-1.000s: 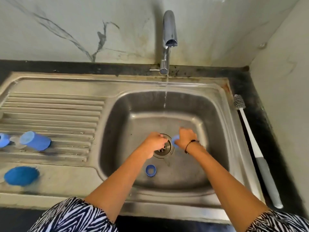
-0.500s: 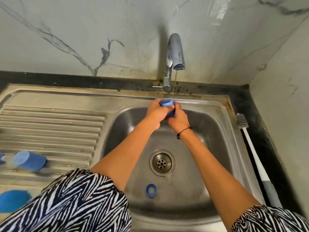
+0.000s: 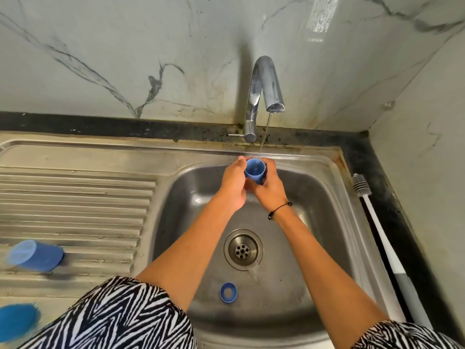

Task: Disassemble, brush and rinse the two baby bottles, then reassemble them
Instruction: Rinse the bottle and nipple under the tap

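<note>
Since the frame half a second back, both hands have stayed raised under the spout with the blue cup between them, now tipped so its open mouth faces up into the water; a second ago they were low by the drain.

Head view: the left hand (image 3: 232, 183) and the right hand (image 3: 270, 186) are pressed close together over the back of the sink (image 3: 324, 197), fingers curled round a small blue cup (image 3: 255, 170). The left thumb lies along its rim, and the right hand wraps it from the far side and below. A thin stream of water (image 3: 264, 137) falls from the tap (image 3: 264, 81) straight into the cup. A black cord bracelet (image 3: 279, 210) sits on the right wrist.

On the basin floor, near the drain (image 3: 243, 249), lies a blue ring (image 3: 228, 292), flat and apart from the hands. On the ribbed draining board to the left a larger blue cap (image 3: 35, 255) lies on its side, blurred. A blue round thing (image 3: 17, 321) shows at the lower left edge, too blurred to name. A white-handled bottle brush (image 3: 377, 230) lies along the dark tabletop (image 3: 407, 235) to the right of the sink. Zebra-patterned sleeves (image 3: 120, 316) fill the bottom.
</note>
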### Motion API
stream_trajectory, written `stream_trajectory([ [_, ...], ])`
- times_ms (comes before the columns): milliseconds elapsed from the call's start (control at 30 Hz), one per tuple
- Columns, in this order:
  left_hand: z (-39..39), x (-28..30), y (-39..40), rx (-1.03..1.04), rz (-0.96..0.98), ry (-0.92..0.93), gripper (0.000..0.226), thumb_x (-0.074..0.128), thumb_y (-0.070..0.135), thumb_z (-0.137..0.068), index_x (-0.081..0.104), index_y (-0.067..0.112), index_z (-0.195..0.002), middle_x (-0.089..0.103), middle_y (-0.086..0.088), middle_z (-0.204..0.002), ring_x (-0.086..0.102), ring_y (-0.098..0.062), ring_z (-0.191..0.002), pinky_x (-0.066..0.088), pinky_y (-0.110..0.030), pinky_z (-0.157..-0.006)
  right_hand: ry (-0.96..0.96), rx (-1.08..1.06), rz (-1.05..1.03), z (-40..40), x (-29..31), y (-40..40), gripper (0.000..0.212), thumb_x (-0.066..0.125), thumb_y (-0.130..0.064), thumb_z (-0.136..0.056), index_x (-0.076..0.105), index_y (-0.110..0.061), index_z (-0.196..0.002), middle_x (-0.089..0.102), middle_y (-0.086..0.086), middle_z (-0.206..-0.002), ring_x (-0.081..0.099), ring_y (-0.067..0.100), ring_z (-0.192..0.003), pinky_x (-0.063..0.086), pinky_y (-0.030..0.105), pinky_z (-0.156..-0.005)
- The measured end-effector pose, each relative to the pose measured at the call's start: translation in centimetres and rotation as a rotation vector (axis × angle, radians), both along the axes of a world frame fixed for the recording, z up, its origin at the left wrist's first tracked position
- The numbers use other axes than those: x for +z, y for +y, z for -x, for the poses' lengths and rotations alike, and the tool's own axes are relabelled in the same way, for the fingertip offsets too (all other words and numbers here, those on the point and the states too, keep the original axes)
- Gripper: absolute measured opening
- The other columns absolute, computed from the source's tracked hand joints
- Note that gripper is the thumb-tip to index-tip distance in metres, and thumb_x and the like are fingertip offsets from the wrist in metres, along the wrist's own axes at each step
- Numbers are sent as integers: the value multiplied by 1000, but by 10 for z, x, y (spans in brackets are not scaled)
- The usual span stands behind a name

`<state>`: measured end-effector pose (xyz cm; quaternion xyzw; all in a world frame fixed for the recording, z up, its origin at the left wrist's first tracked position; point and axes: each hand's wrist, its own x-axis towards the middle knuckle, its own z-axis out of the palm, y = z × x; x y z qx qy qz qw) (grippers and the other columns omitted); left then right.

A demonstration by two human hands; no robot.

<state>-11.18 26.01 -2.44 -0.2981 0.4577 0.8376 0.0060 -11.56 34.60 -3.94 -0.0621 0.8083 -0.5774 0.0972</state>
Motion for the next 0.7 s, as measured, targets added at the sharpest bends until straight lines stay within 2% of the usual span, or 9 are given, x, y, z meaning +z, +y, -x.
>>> stream_trajectory([
  [100, -2, -7, -4, 41, -102, -92, 35, 35, 31, -103, 58, 6, -92, 63, -10, -89, 60, -20, -78, 50, -32, -77, 7, -31, -39, 2, -5, -1, 46, 75, -13, -75, 51, -19, -114, 59, 3, -112, 57, 15, -99, 47, 28, -87],
  [167, -6, -11, -8, 14, -79, -181, 38, 32, 33, -103, 58, 9, -90, 62, -9, -85, 56, -21, -75, 48, -38, -76, 40, -36, -159, 2, -5, 0, 45, 76, -13, -74, 56, -14, -114, 57, 5, -113, 52, 15, -99, 42, 23, -84],
  [267, -12, -19, -13, -6, -56, -268, 36, 33, 31, -103, 55, 9, -85, 55, -9, -82, 47, -20, -71, 44, -39, -79, 149, -83, -172, 0, -2, -1, 44, 77, -12, -73, 58, -8, -113, 59, 1, -105, 54, 16, -97, 38, 18, -79],
  [400, -16, -22, -14, -28, -88, -286, 27, 36, 24, -101, 54, 3, -99, 55, -12, -87, 52, -23, -74, 44, -42, -86, 63, -73, -256, -1, -2, -2, 45, 71, -9, -76, 55, -10, -118, 62, 7, -112, 57, 21, -103, 39, 21, -78],
  [500, -16, -17, -13, -43, -104, -268, 22, 39, 18, -100, 53, 3, -93, 57, -16, -91, 55, -25, -76, 47, -41, -81, 101, -62, -250, 1, -1, -2, 45, 71, -8, -76, 55, -10, -118, 63, 8, -110, 60, 24, -100, 41, 22, -76],
  [633, -13, -17, -13, -47, -107, -268, 19, 41, 14, -100, 52, 3, -88, 56, -16, -84, 55, -25, -71, 52, -39, -72, 104, -132, -199, 3, 3, -1, 49, 70, -7, -77, 50, -9, -122, 61, 5, -102, 58, 23, -89, 39, 17, -71],
  [700, -12, -16, -13, -44, -110, -246, 17, 44, 16, -100, 52, 4, -90, 58, -16, -87, 58, -24, -73, 52, -40, -75, 93, -84, -210, 3, 6, -1, 50, 70, -7, -77, 50, -10, -122, 60, 7, -106, 58, 24, -93, 39, 18, -73],
])
